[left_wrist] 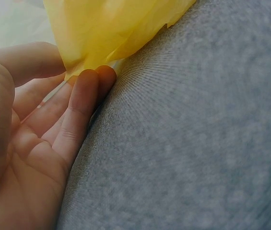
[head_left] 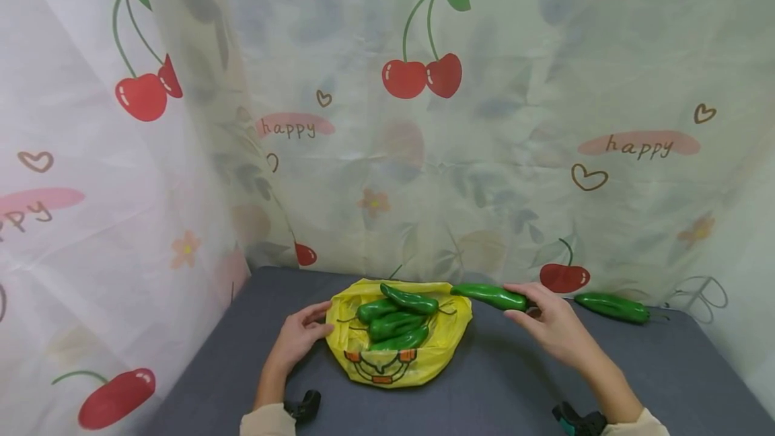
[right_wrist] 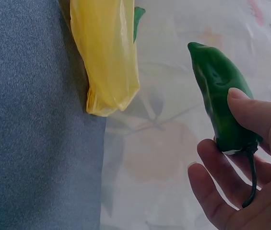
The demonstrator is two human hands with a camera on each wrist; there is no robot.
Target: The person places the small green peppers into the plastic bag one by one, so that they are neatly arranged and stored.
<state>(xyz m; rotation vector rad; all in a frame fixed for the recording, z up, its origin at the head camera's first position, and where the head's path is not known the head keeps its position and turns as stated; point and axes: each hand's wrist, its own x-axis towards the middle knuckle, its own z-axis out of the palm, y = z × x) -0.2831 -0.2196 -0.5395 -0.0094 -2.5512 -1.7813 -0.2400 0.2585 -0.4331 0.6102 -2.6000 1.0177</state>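
Note:
A yellow plastic bag [head_left: 393, 370] sits open on the table with several green peppers [head_left: 396, 323] inside. On its left side my left hand [head_left: 298, 338] pinches the rim, and the left wrist view shows the yellow film [left_wrist: 111, 28] between thumb and fingers. My right hand [head_left: 554, 321] grips one green pepper [head_left: 490, 296] near its stem end, held up at the right of the bag. Its tip points toward the bag's right rim. In the right wrist view the dark stem [right_wrist: 253, 177] of that pepper hangs over the palm.
Another green pepper [head_left: 613, 307] lies at the far right of the grey table [head_left: 484, 395], near its back edge. Printed curtains [head_left: 339, 173] with cherries and "happy" lettering enclose the back and left sides. Black straps or devices [head_left: 303, 407] sit at both wrists.

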